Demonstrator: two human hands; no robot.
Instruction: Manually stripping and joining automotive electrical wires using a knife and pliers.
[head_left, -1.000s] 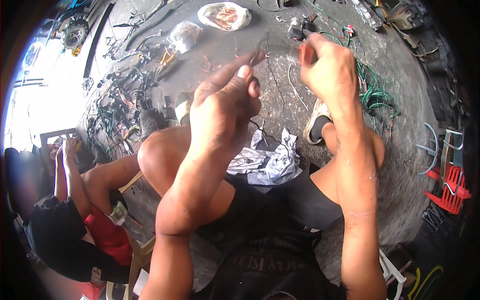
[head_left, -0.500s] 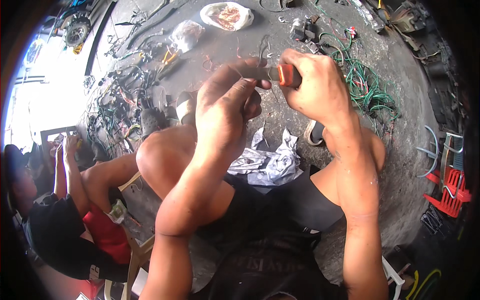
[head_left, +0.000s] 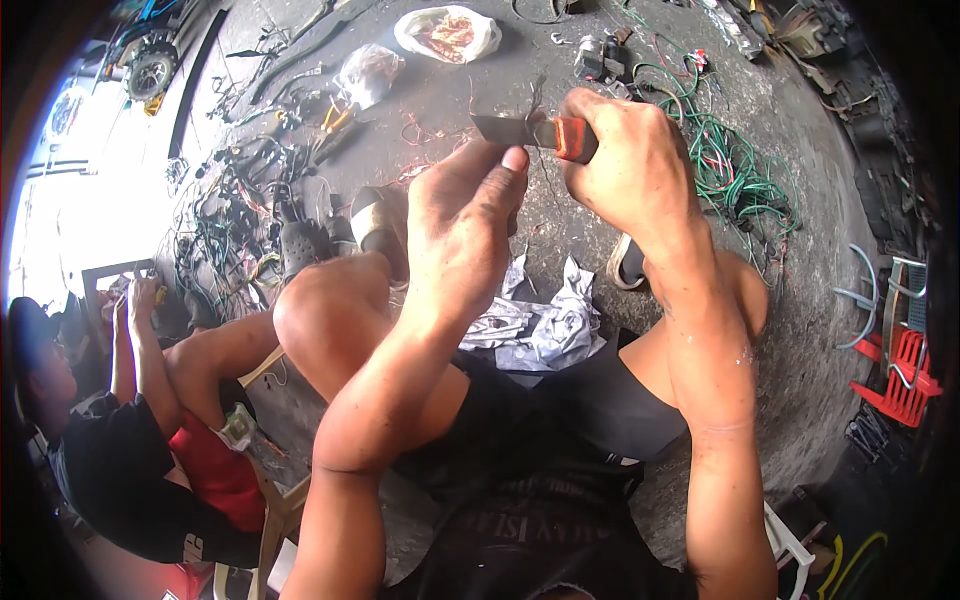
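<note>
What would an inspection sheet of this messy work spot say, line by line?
Surface: grey concrete floor, stained, strewn with wire scraps.
Job's things: orange-handled knife with a grey blade, blade pointing to the person's left; a thin wire by the blade, too fine to trace.
Clutter: white plastic bag of reddish bits; clear crumpled bag; crumpled grey-white cloth between the knees.
Grips: right hand closed round the knife handle; left hand raised at the blade, fingertips pinched, what it pinches is unclear.
Cables: tangle of green wires; dark wire heap.
Surroundings: another person in a black shirt seated on the left; red plastic part on the right.
</note>
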